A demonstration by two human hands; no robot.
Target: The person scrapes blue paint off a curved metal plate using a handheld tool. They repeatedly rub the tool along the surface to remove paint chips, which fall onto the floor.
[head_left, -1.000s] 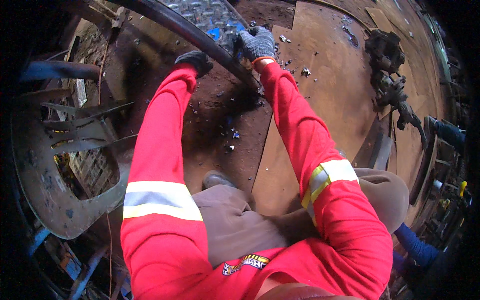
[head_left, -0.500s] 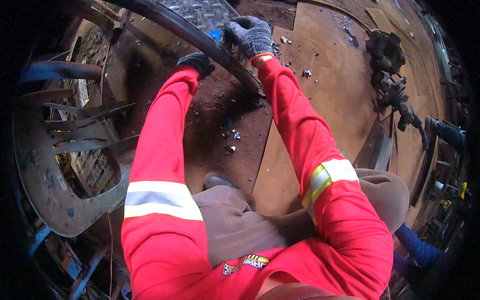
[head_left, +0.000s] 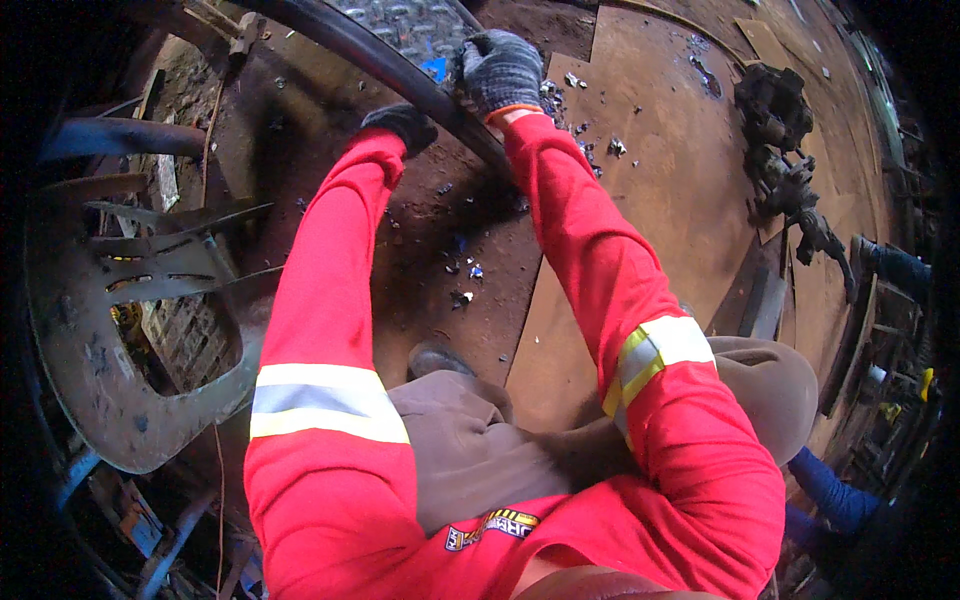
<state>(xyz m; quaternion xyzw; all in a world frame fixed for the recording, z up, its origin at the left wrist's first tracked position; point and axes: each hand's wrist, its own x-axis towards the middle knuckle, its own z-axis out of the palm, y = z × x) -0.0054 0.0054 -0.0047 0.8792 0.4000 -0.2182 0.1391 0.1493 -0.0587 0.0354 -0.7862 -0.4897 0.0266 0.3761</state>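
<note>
Head view: left hand (head_left: 408, 128), right hand (head_left: 504, 74) flank dark bar (head_left: 396, 70); can't tell if gripping.

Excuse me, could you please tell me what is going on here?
A person in a red top is working with both gloved hands around a dark curved bar. The left hand is beside the bar's near side; the right hand is curled on the other side, by the end of a textured metal plate. What the fingers grip, if anything, is hidden. Small pale scraps lie on the ground, and a dark machine part lies off to the right.
</note>
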